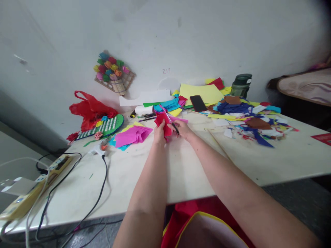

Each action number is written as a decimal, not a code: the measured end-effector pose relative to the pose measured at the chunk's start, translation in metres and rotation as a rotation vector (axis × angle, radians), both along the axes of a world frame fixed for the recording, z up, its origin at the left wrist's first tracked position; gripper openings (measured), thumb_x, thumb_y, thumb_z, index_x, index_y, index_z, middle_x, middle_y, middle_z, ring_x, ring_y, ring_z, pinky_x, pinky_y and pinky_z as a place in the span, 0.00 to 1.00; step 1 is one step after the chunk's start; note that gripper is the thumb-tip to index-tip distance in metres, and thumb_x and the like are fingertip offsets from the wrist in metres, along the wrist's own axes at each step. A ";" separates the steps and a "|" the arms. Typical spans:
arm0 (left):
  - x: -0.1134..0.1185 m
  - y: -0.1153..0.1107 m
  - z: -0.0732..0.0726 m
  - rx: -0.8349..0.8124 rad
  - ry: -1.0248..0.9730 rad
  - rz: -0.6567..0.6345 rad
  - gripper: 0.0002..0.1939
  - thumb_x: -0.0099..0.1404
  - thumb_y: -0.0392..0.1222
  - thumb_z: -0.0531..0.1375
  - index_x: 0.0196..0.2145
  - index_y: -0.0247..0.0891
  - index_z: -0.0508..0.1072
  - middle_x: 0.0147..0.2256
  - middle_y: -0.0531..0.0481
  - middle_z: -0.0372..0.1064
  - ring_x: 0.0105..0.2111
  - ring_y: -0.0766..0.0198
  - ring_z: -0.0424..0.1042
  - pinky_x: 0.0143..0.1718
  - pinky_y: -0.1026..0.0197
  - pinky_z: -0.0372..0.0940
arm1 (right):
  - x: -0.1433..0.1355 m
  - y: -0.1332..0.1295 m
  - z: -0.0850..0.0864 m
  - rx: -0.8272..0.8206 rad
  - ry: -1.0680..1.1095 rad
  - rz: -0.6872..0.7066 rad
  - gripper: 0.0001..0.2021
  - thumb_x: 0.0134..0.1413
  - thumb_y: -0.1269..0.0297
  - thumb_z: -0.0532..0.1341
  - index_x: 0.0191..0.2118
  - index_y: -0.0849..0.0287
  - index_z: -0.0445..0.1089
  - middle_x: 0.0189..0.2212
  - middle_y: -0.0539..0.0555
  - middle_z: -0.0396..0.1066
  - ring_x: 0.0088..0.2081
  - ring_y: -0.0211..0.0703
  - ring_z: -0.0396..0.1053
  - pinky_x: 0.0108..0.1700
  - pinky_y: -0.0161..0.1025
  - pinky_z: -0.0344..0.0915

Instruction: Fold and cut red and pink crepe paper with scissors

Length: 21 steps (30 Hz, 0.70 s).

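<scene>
Near the middle of the white table, my left hand (159, 132) holds a piece of red paper (167, 128). My right hand (181, 129) is closed around the dark handles of a pair of scissors (174, 127), whose blades point up and to the left, over or against the red paper. Whether the blades are cutting it is too small to tell. Left of my left hand lies a stack of pink paper (133, 135) with blue and yellow sheets under it. Some pink paper (181, 119) also shows just behind my right hand.
Cut paper scraps (245, 119) are heaped at the right, with a thin stick (219, 144) nearer. Behind are a phone (198, 103) and a green bottle (241, 85). A glue gun (99, 148) with its cable and a power strip (38, 184) are at the left.
</scene>
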<state>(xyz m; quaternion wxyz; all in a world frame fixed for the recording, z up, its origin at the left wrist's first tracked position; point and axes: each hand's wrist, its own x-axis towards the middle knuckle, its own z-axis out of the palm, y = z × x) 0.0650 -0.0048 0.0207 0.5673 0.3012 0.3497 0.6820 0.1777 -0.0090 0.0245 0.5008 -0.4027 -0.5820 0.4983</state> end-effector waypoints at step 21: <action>-0.001 -0.004 0.003 -0.049 0.006 -0.031 0.11 0.50 0.41 0.63 0.30 0.32 0.69 0.22 0.50 0.69 0.19 0.68 0.68 0.21 0.67 0.61 | 0.005 -0.004 0.003 -0.024 0.045 0.029 0.15 0.37 0.54 0.64 0.24 0.58 0.61 0.11 0.42 0.59 0.12 0.30 0.55 0.12 0.28 0.54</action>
